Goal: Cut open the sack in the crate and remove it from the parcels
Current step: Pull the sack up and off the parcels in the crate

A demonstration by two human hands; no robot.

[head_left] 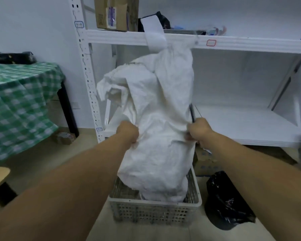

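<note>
A large white woven sack stands upright out of a grey perforated crate on the floor, its top reaching the shelf edge. My left hand grips the sack's left side in a fist. On the opposite side, my right hand clutches the fabric and also holds a thin dark cutting tool that points upward. The sack's lower end sits inside the crate. Parcels inside are hidden by the fabric.
A white metal shelving rack stands right behind the crate, with cardboard boxes on top. A table with a green checked cloth is at left. A black plastic bag lies right of the crate, and a box sits under the rack.
</note>
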